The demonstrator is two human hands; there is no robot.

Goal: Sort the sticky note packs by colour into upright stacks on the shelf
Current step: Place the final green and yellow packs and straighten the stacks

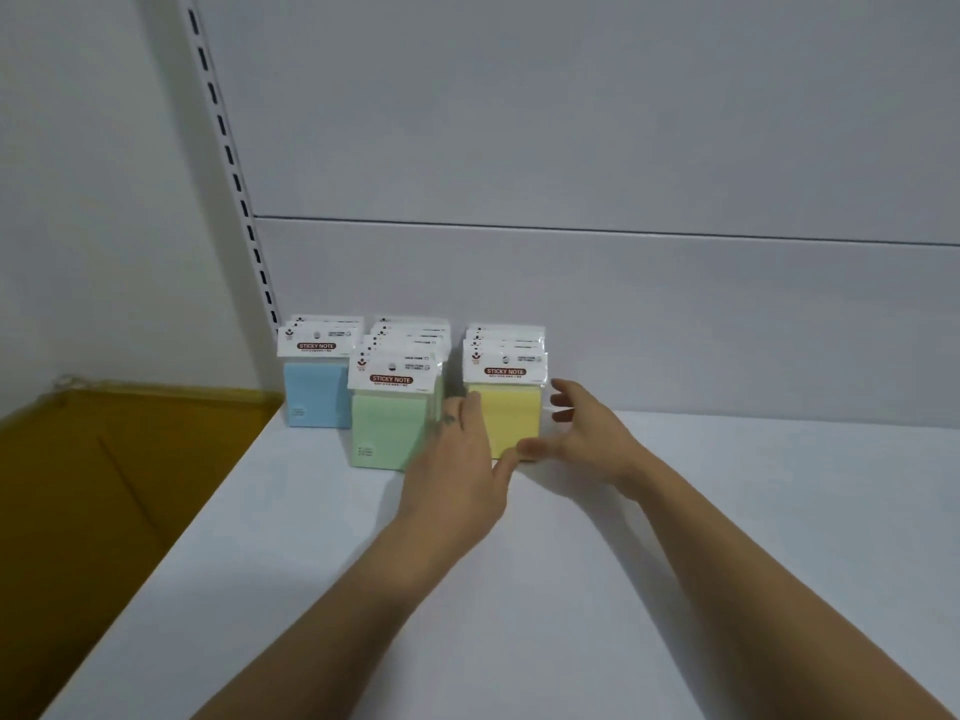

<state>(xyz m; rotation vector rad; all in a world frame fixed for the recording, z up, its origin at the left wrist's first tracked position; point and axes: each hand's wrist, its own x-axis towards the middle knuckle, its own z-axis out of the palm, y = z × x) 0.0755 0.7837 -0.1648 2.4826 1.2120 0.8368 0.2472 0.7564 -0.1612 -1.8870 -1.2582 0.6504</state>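
Head view: your two hands bracket the yellow stack of sticky note packs at the back of the white shelf, hard against the back panel. Your left hand lies flat against the stack's left side, fingers pushed into the narrow gap beside the green stack. Your right hand is spread open at the stack's right side, thumb low across the front pack's bottom edge; whether its fingers actually touch the packs cannot be told. Neither hand is closed on anything. The blue stack stands furthest left, just beside the slotted upright, and all three colours are upright in separate rows.

The risk from here is in the squeeze and in the letting go. Press unevenly and the front yellow pack may well slide forward or tip on its face. Your left knuckles sit so close to the green row that pulling back carelessly could drag its front pack askew. The brown carton lies open below the shelf's left edge, ready to swallow any pack knocked that way.
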